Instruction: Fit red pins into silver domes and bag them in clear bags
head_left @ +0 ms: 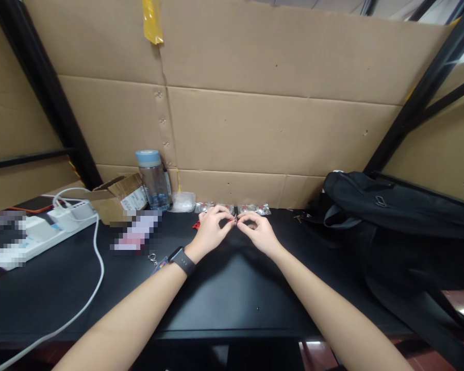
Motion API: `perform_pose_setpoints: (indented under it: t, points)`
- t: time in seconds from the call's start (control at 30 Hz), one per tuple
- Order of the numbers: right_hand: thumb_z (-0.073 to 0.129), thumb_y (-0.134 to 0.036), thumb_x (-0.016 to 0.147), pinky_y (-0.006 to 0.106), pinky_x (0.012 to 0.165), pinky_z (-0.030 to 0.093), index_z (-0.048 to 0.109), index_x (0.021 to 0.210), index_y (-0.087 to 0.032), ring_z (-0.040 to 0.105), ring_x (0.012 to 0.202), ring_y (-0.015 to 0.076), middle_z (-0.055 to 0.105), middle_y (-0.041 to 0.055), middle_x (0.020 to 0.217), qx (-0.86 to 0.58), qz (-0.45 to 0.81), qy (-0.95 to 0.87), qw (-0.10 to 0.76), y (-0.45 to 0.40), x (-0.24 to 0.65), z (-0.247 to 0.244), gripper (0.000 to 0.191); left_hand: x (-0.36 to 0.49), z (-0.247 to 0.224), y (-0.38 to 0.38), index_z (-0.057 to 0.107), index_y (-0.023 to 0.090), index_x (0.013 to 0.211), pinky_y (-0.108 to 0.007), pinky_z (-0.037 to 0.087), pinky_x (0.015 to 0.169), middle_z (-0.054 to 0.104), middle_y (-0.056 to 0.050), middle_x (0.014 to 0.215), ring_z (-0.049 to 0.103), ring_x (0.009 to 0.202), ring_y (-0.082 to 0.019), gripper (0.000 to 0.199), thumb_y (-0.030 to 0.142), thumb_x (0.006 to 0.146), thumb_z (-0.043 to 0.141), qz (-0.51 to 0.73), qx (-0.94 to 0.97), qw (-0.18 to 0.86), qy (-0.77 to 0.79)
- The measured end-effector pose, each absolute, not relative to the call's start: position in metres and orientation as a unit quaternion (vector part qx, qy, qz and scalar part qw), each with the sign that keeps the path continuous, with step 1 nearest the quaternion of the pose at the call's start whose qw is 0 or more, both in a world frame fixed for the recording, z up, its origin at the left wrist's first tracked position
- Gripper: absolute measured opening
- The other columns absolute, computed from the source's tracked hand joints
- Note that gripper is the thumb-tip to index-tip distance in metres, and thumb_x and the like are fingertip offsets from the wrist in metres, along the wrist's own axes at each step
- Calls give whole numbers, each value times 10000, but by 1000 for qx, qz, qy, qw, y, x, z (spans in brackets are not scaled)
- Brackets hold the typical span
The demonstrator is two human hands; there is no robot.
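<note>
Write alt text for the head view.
Two bare hands, left and right, pinch a tiny item over a black table; a bottle and power strip sit left, a black bag right.

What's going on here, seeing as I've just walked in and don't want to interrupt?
A person works over a black table. The left hand and right hand meet at their fingertips, pinching a small object between them, too small to make out. Shiny packets lie just behind, and something red shows beside the left hand. A bottle and an open cardboard box stand to the left, a black bag to the right.
</note>
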State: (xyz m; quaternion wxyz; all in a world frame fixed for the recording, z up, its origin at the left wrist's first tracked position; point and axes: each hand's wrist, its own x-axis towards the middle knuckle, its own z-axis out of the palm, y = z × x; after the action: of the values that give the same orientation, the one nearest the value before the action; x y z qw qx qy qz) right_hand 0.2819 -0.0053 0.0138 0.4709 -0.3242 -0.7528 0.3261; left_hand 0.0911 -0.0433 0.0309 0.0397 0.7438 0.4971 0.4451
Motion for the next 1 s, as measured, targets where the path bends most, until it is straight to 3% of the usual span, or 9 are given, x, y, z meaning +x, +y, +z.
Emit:
perform_pose_setpoints:
  t: [0.13, 0.3, 0.57, 0.73, 0.83, 1.0]
  points:
    - [685, -300, 807, 314, 712, 527, 720, 778, -199, 652, 975, 221, 662, 86, 1090, -360, 231, -798, 425, -3, 288, 17, 111, 87, 32, -44, 685, 283, 1096, -397, 385, 997, 679, -36, 1188, 590, 1161, -214, 226, 288, 976, 493, 444, 755, 61, 478]
    - [664, -250, 802, 330, 788, 500, 724, 767, -223, 630, 1019, 215, 646, 56, 1128, -366, 202, -814, 403, -2, 295, 23, 74, 88, 20, -45, 705, 328, 1141, -454, 361, 1005, 629, -40, 1334, 524, 1254, -278, 271, 431, 916, 595, 306, 825, 55, 472]
    - [659, -212, 791, 325, 794, 488, 716, 739, -210, 618, 1016, 218, 646, 65, 1110, -358, 195, -819, 403, 0, 299, 27, 77, 93, 14, -45, 704, 349, 1147, -461, 354, 988, 653, -41, 1261, 530, 1200, -278, 289, 479, 936, 555, 282, 833, 45, 474]
    - [677, -186, 784, 379, 946, 464, 720, 730, -215, 612, 1070, 233, 646, 66, 1110, -344, 144, -863, 340, 4, 306, 25, 74, 76, 20, -41, 649, 382, 1238, -469, 352, 993, 627, -51, 1312, 495, 1235, -310, 377, 552, 912, 567, 247, 841, 27, 480]
    - [682, -190, 792, 385, 983, 453, 726, 737, -212, 633, 1041, 224, 654, 68, 1113, -339, 139, -883, 293, 5, 311, 26, 74, 52, 24, -31, 606, 335, 1290, -483, 341, 1018, 625, -77, 1320, 499, 1241, -315, 384, 424, 916, 593, 268, 797, -28, 540]
    - [657, -231, 837, 347, 896, 493, 740, 780, -214, 666, 934, 209, 704, 64, 1024, -336, 155, -899, 235, 7, 324, 35, 102, 9, 21, -11, 735, 282, 975, -476, 377, 972, 695, -71, 1196, 569, 1154, -325, 200, 211, 834, 613, 236, 769, -47, 592]
